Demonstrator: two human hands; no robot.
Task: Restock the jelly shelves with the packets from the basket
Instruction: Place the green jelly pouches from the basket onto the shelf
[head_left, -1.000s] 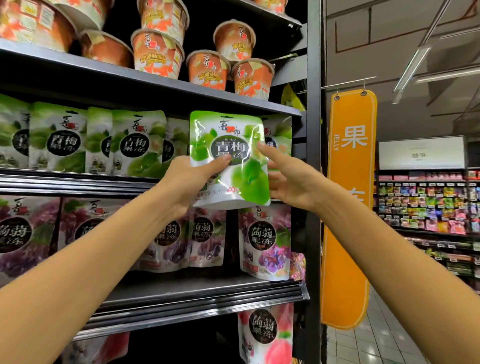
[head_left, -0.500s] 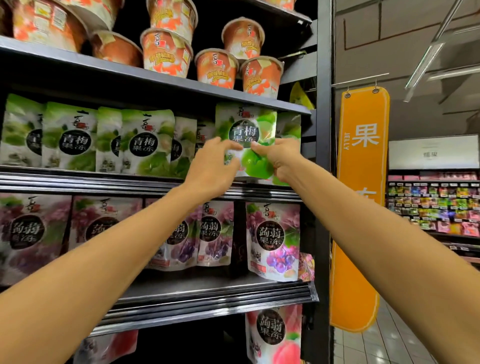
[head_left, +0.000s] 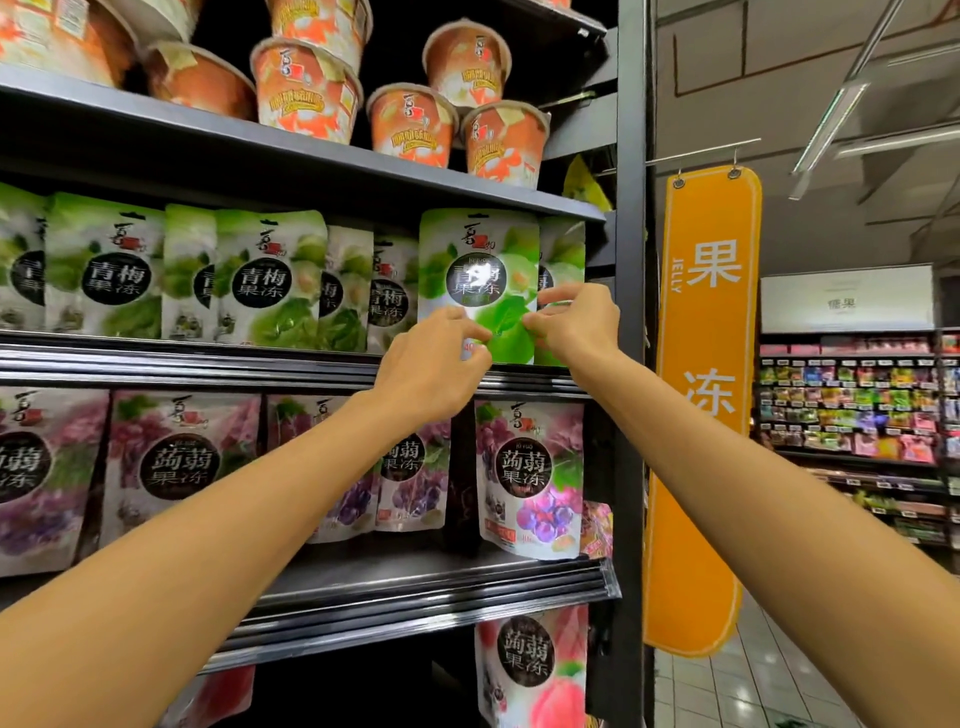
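Both hands up at the right end of the middle shelf (head_left: 208, 358), on a green packet (head_left: 478, 275) standing upright at the shelf's front edge. Left hand (head_left: 434, 366) has fingers curled onto the packet's lower left; right hand (head_left: 576, 325) has thumb and fingertips closed at its lower right edge. Looks like a pinch from each side, but the left fingertips are partly hidden by the hand's own back, so can't confirm full grip there.

The packet's bottom is at the shelf lip, just left of the black upright (head_left: 631, 364). One more green packet (head_left: 563, 254) sits behind it, against the upright. Glare spot on the label's middle.

More green packets (head_left: 104, 265) fill the same shelf toward its left end, upright, overlapping. Shelf above: orange cups (head_left: 306, 88), some stacked. Shelf below: purple packets (head_left: 530, 478), one standing at the right end near the front edge. A pink packet (head_left: 535, 670) stands one level lower, right end.

Orange sign (head_left: 706, 364) hangs beside the upright, marked JELLY. Basket not in view.
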